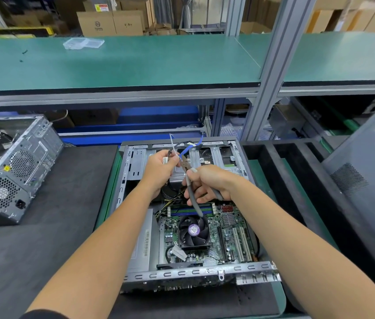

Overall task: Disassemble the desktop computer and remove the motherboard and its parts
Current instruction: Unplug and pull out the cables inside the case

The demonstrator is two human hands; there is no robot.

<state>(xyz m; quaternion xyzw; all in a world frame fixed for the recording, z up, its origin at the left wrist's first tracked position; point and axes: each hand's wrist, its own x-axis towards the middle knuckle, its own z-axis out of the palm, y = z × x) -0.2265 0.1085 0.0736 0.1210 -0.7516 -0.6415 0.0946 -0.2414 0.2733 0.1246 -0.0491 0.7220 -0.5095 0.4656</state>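
The open desktop computer case (191,212) lay flat at the lower centre of the frame on a dark padded surface (43,226), its side panel off and the motherboard (207,236) exposed inside. A black cooler fan (193,231) with a purple hub sat near the middle of the board, with memory sticks (191,209) just above it and white expansion slots (241,244) to its right. Above the case's drive bays, the left hand (160,169) pinched a bundle of cables (183,149), black and blue, bound with a white cable tie (173,143) whose tail stuck upward. The right hand (209,183) gripped the grey handles of a pair of cutters (190,180), fingers curled round them, with the tool's nose set against the bundle right beside the left fingertips; whether the blades were closed could not be told. A second computer case (13,171) stood tilted at the left edge of the frame, its rear vents facing the camera. A grey side panel (366,176) leaned at the right, beside black foam dividers (297,180). Across the upper part of the frame ran a green shelf (159,63) carrying a clear plastic tray (84,43), with cardboard boxes (110,23) stacked behind it.
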